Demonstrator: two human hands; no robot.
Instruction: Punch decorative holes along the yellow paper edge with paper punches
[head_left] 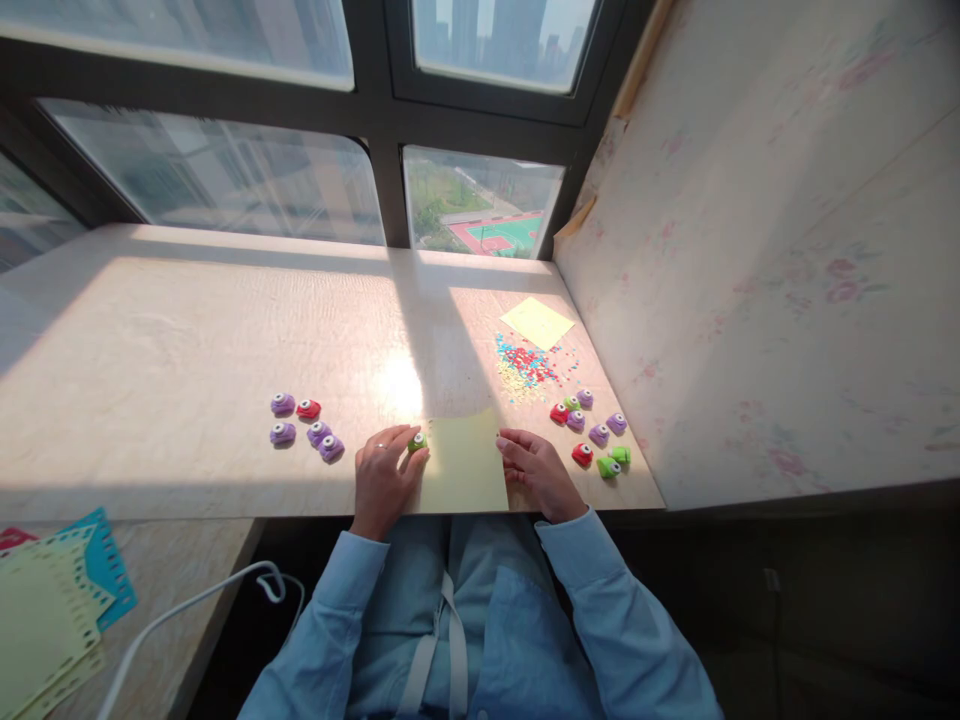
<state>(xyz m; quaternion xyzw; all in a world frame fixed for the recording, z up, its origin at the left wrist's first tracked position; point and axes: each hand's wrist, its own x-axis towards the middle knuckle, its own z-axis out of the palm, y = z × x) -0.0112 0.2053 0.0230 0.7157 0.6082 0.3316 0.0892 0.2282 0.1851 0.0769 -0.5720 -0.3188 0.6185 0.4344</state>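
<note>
A pale yellow paper sheet [466, 470] lies in front of me at the ledge's near edge. My left hand [386, 475] is closed around a small green paper punch [418, 441], which sits at the sheet's upper left corner. Tiny dark marks or holes show along the top edge beside it. At the sheet's upper right edge, my right hand [536, 470] has thumb and fingertips pinched on the paper. Several purple and red punches, among them a red punch [308, 409], stand left of my left hand. More red, purple and green punches, including a green punch [608, 467], stand to the right.
Tiny red, blue and yellow paper bits [529, 365] are heaped at the right, below a yellow paper piece [538, 322]. Punched yellow sheets [45, 620] and a blue sheet [109, 570] lie lower left, near a white cable [187, 595]. A papered wall [750, 300] bounds the right.
</note>
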